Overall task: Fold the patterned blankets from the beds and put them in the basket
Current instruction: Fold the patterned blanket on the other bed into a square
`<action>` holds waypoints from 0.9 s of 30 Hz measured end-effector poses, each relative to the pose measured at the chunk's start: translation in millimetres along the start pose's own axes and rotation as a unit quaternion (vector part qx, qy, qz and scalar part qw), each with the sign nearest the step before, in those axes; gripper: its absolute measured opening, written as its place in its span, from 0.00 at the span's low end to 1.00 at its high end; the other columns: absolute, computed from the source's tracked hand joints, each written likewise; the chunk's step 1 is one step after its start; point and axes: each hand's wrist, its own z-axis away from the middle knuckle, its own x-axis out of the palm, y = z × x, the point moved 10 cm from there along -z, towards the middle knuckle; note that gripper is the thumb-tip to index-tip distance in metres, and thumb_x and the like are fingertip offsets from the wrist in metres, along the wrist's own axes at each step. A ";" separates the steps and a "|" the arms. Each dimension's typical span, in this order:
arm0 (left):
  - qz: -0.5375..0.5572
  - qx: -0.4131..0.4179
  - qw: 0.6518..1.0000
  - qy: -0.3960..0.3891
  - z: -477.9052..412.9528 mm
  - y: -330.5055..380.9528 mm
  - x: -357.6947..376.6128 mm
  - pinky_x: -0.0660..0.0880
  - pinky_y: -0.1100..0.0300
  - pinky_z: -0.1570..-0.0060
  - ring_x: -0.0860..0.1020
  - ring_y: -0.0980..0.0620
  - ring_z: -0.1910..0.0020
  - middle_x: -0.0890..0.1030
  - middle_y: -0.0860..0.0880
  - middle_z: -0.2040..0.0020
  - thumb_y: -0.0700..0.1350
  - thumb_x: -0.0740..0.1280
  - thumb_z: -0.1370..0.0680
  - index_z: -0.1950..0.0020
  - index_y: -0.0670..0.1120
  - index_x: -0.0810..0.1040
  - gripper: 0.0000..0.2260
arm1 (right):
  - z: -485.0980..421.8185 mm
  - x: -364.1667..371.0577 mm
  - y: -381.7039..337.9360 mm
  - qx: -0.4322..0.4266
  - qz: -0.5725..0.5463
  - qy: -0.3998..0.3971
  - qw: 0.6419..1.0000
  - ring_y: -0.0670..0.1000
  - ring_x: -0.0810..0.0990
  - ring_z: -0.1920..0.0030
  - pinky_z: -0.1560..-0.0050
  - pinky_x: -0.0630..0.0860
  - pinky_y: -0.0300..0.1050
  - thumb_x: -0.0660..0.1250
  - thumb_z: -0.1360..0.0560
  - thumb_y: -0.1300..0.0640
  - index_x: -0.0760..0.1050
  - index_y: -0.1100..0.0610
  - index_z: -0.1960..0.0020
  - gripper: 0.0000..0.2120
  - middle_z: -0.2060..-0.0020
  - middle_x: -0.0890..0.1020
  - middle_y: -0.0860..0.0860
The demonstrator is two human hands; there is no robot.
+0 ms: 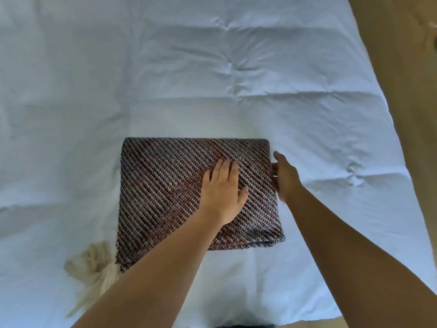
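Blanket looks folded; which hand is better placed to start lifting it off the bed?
Probably the right hand: it sits at the right edge of the folded blanket, fingers against the fold. The left hand lies flat on top.

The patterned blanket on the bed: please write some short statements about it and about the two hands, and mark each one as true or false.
1. The patterned blanket lies folded into a rectangle on the white bed cover. True.
2. The left hand rests flat on top of the blanket. True.
3. The right hand is at the left edge of the blanket. False: it is at the right edge.
4. The blanket is plain and of one colour. False: it has diagonal stripes in dark, pale and reddish tones.
5. Cream tassels stick out at the near left corner of the blanket. True.
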 end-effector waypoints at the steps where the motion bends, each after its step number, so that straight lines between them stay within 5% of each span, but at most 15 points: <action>1: 0.017 -0.020 1.000 0.002 -3.6 3.8 3.1 0.45 0.47 0.29 0.45 0.46 0.25 0.48 0.44 0.23 0.61 0.50 0.23 0.24 0.44 0.45 0.33 | -5.8 8.5 1.0 0.015 -0.005 -0.045 0.999 0.52 0.80 0.68 0.63 0.75 0.43 0.64 0.27 0.43 0.76 0.60 0.59 0.19 0.68 0.80 0.53; 3: 0.044 -0.072 0.996 -0.005 -7.7 10.5 11.3 0.42 0.45 0.29 0.42 0.45 0.25 0.46 0.43 0.23 0.66 0.53 0.27 0.25 0.42 0.43 0.40 | -14.7 24.6 1.2 0.038 -0.017 -0.122 0.992 0.51 0.83 0.64 0.61 0.78 0.43 0.63 0.27 0.41 0.78 0.61 0.53 0.21 0.63 0.83 0.55; 7: 0.084 -0.168 0.982 -0.022 -12.5 23.4 25.3 0.35 0.44 0.32 0.34 0.44 0.27 0.37 0.42 0.25 0.71 0.56 0.33 0.26 0.41 0.36 0.51 | -23.2 46.7 -8.4 0.043 0.053 -0.195 0.978 0.56 0.80 0.46 0.39 0.73 0.52 0.62 0.26 0.40 0.74 0.59 0.39 0.26 0.46 0.82 0.57; 11: 0.149 -0.275 0.949 -0.027 -16.9 32.1 32.6 0.36 0.44 0.31 0.32 0.44 0.27 0.33 0.40 0.26 0.65 0.65 0.34 0.28 0.39 0.31 0.55 | -15.1 67.5 -17.6 0.074 0.004 -0.278 0.958 0.56 0.80 0.45 0.42 0.75 0.50 0.63 0.25 0.46 0.75 0.60 0.40 0.21 0.46 0.82 0.58; 15: 0.183 -0.336 0.924 -0.011 -16.9 30.8 32.6 0.37 0.45 0.30 0.34 0.44 0.27 0.35 0.40 0.25 0.56 0.64 0.28 0.28 0.38 0.31 0.48 | -9.1 77.5 -25.8 0.072 0.000 -0.325 0.943 0.57 0.82 0.48 0.45 0.77 0.49 0.66 0.26 0.53 0.76 0.64 0.43 0.17 0.49 0.83 0.60; 19: 0.152 -0.305 0.940 -0.010 -19.3 33.7 35.7 0.37 0.43 0.31 0.35 0.44 0.27 0.36 0.40 0.25 0.51 0.59 0.25 0.27 0.38 0.33 0.41 | -39.9 56.9 -71.5 -0.130 0.144 -0.167 0.967 0.51 0.81 0.59 0.59 0.79 0.42 0.65 0.25 0.56 0.78 0.61 0.55 0.08 0.61 0.82 0.53; 22: 0.118 -0.282 0.952 -0.032 -27.5 37.3 46.7 0.35 0.41 0.33 0.32 0.43 0.28 0.34 0.41 0.26 0.57 0.57 0.26 0.27 0.43 0.31 0.42 | -56.1 46.3 -69.7 -0.187 0.206 -0.047 0.959 0.55 0.79 0.54 0.51 0.75 0.49 0.59 0.22 0.54 0.76 0.63 0.52 0.13 0.56 0.81 0.57; 27: 0.051 -0.249 0.965 -0.064 -25.8 35.7 64.6 0.31 0.41 0.34 0.29 0.43 0.29 0.29 0.42 0.27 0.67 0.51 0.28 0.29 0.48 0.27 0.43 | -48.6 62.4 -72.9 -0.334 0.378 -0.034 0.863 0.55 0.78 0.54 0.55 0.70 0.45 0.56 0.21 0.50 0.72 0.60 0.49 0.14 0.55 0.80 0.55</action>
